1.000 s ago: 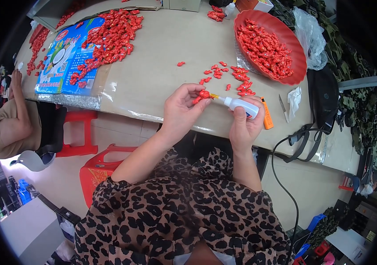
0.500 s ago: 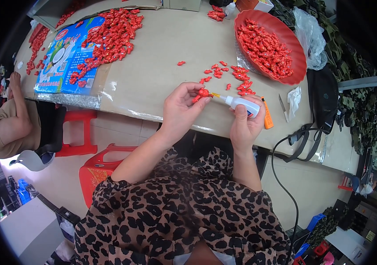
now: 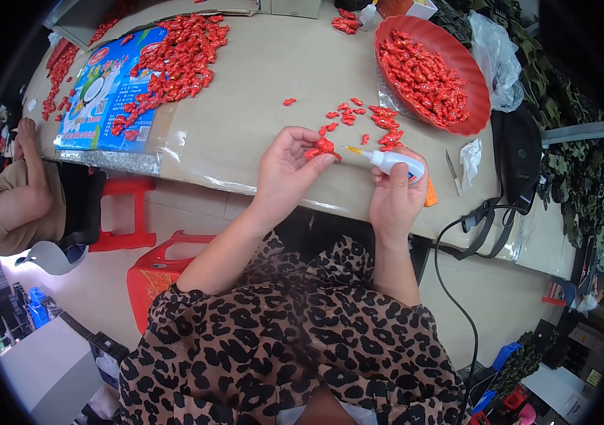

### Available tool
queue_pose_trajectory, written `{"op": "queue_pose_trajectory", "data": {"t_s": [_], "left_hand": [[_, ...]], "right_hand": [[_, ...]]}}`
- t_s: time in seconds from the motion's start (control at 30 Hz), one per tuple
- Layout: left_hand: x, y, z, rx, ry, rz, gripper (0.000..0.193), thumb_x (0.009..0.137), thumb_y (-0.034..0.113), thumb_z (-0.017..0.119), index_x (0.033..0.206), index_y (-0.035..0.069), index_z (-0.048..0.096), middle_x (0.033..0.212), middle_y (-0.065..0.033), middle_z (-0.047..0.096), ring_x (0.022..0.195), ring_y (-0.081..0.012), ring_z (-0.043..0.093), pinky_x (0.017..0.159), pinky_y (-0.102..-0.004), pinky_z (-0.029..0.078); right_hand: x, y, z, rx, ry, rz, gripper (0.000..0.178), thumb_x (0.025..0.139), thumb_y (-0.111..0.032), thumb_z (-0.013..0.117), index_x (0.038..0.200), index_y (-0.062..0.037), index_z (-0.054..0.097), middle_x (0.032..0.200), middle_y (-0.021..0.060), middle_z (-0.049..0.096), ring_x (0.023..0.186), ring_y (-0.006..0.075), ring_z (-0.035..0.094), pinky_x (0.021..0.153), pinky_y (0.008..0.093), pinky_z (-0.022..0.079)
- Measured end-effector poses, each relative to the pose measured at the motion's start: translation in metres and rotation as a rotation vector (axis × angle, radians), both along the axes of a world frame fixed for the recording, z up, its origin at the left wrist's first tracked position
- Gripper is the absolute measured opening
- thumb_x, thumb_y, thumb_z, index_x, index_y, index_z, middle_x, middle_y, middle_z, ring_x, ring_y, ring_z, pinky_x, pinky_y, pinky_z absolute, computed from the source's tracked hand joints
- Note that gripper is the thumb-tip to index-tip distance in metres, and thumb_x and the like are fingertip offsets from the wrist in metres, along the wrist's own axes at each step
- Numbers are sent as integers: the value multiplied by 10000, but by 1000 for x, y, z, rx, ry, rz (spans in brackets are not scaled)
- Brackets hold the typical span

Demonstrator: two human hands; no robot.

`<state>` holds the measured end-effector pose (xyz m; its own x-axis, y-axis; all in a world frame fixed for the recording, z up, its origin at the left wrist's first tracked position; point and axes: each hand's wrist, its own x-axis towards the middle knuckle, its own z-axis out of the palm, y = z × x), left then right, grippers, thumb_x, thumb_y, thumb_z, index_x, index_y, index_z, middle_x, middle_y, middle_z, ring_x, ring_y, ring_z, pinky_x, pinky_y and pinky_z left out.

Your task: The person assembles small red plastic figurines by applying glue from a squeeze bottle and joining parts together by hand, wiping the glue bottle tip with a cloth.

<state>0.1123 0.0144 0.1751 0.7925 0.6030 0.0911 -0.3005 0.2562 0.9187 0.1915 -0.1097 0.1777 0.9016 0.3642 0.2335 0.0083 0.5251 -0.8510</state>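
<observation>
Between the thumb and fingers of my left hand (image 3: 284,170) is a small glossy red figurine (image 3: 325,146). My right hand (image 3: 396,198) grips a white glue bottle (image 3: 395,167) with a thin yellowish nozzle pointing left. The nozzle tip is a short gap away from the figurine. Just beyond my hands, several loose red pieces (image 3: 349,116) lie scattered on the table (image 3: 259,85). Farther right, a scalloped red bowl (image 3: 485,106) is heaped with more red pieces. An orange object (image 3: 430,194) shows partly behind my right hand.
A flattened blue carton (image 3: 89,106) at the far left carries a heap of red pieces (image 3: 181,60). On the right lie a knife (image 3: 452,170), a crumpled tissue (image 3: 470,161) and a black bag (image 3: 518,159). A dark cable (image 3: 451,283) hangs off the edge. Another person (image 3: 22,198) sits at the left.
The bottle's nozzle has drawn back to the right, away from the figurine. My left hand has shifted slightly up and left, turning the figurine a little.
</observation>
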Motion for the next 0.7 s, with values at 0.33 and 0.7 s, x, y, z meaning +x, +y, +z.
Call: {"op": "queue_pose_trajectory", "data": {"t_s": [0.33,0.7], "left_hand": [[1,27,8,-510,-83,-577,262,818,147,479,1032,14,410,785,-57,467,626,-107,384,557,-218,326],[-1,37,6,-697,53,-753,231,778,135,378,990,46,390,600,-13,351,491,-70,291,416,-182,229]], "right_hand": [[4,-1,16,162,129,168,214,818,-164,521,947,-14,439,807,67,498,656,120,458,557,240,370],[9,1,17,60,46,207,210,808,-161,527,930,-13,442,836,72,475,672,118,458,569,234,372]]}}
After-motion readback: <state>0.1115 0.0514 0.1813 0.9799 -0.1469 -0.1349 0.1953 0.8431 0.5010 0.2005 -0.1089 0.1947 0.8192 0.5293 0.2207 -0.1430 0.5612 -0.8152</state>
